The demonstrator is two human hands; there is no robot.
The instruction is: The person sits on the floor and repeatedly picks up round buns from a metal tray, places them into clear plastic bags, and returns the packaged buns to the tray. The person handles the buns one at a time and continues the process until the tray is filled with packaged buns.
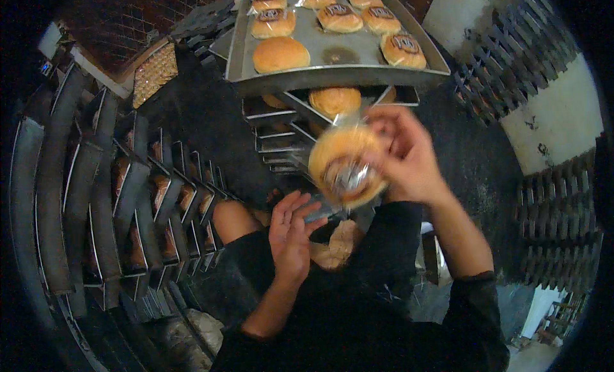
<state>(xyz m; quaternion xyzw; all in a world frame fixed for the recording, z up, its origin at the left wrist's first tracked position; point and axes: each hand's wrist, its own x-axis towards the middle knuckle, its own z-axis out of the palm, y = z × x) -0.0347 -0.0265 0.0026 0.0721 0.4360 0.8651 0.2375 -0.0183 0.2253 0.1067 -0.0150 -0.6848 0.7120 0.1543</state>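
A round bread bun in a clear printed plastic bag (350, 163) hangs from my right hand (405, 153), which pinches the bag at its upper right side; it is blurred. My left hand (290, 235) is raised lower left of the bun, fingers apart, with nothing in its grasp. Before me is a metal baking tray (312, 74). An unwrapped bun (281, 54) sits at its near left corner, and a wrapped bun (403, 50) at its near right. Between them shows a dark round stain (340, 55). Several more bagged buns (339, 18) lie farther back.
Below the tray, another bun (334, 101) rests on a lower tray among stacked trays. Stacked metal trays (124, 194) holding wrapped goods rise on my left. More tray stacks (547, 218) stand at right. A tray of small golden pieces (156, 74) is at upper left.
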